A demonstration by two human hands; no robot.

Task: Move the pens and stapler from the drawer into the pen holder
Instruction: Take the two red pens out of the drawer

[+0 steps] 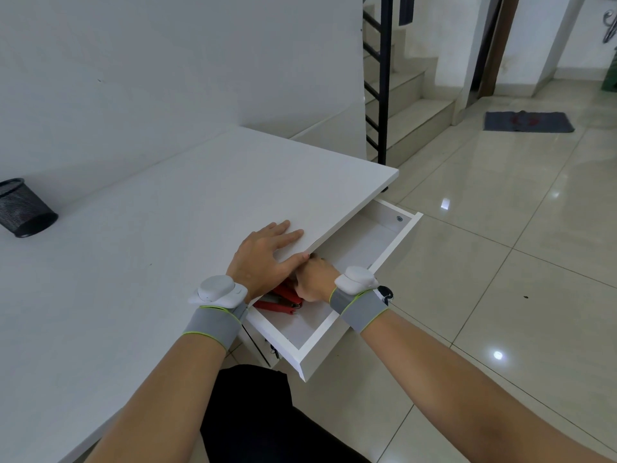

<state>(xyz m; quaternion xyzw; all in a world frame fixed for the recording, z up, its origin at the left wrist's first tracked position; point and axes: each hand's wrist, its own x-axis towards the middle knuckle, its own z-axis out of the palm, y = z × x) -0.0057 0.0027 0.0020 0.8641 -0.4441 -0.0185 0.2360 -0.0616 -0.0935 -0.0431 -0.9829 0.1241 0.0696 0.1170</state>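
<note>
A white drawer (337, 332) stands pulled out from under the white desk (150, 235). A red stapler (280, 300) lies inside it, partly hidden under the desk edge and my hands. My left hand (267, 259) rests flat on the desk's edge, fingers spread, thumb over the rim. My right hand (315, 279) reaches into the drawer under the desk top; its fingers are hidden, so what they touch is unclear. No pens are visible. The black mesh pen holder (23, 208) stands far left on the desk, near the wall.
A white wall backs the desk. Right of the desk lies glossy tiled floor, with a black stair railing (384, 95), steps and a grey mat (529, 121) further off. My dark-clothed legs are below the desk's front edge.
</note>
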